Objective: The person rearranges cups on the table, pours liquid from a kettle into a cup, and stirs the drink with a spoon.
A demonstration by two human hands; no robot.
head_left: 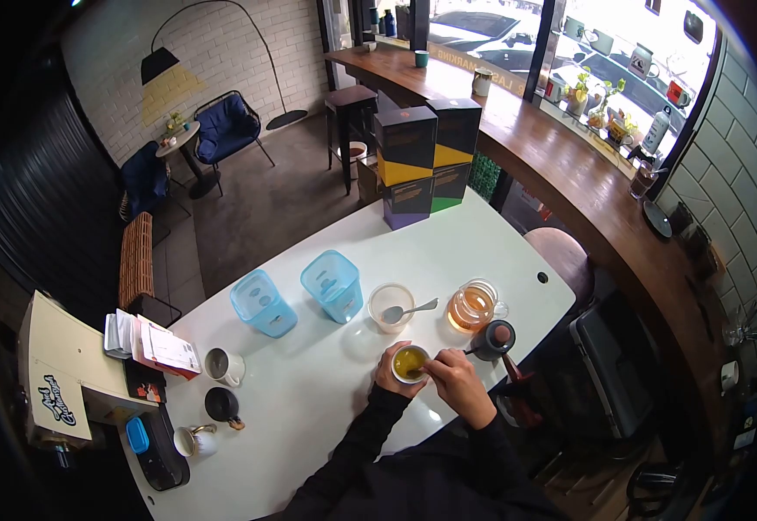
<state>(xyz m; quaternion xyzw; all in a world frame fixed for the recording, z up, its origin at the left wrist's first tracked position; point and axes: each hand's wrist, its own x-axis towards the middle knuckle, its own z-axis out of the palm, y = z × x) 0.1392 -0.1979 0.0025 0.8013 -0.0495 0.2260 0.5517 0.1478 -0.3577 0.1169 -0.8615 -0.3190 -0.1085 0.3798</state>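
Note:
My left hand [390, 372] is wrapped round a small white cup [397, 374] with yellow-green liquid [410, 360] in it. My right hand [457, 382] is closed in a pinch at the cup's right rim; whatever its fingers hold is hidden. Just beyond the cup, a clear plastic tub [380, 300] has a metal spoon [413, 308] resting in it. To the right stands a glass teapot [474, 306] of amber liquid. A black round vessel [489, 346] with a brownish top sits beside my right hand.
Two blue translucent containers [266, 304] stand mid-table, with stacked black boxes [406, 143] at the far edge. On the left are a white mug [224, 367], a dark cup [220, 404], a white jug [203, 441] and a card holder [161, 343]. A wooden counter [561, 156] runs along the window.

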